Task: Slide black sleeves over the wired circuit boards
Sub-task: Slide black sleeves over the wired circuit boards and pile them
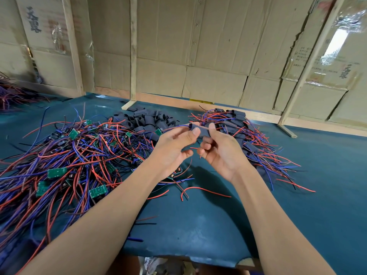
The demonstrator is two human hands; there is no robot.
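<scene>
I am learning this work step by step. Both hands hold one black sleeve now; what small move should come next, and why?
Probably place it on the sleeved pile at the right. The left hand and right hand pinch the black sleeve; wires leave its left end and no green board shows, so it seems fully on.

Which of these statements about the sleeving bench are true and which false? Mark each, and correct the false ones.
1. Both hands hold one black sleeve between them. True.
2. The pile of bare green boards lies to the person's right. False: it lies to the left; the sleeved boards are on the right.
3. Loose empty sleeves are heaped at the far middle of the mat. True.
4. The table covering is red. False: it is dark teal.
5. The left hand rests flat on the table. False: it is raised, pinching the sleeve, as is the right hand.
</scene>
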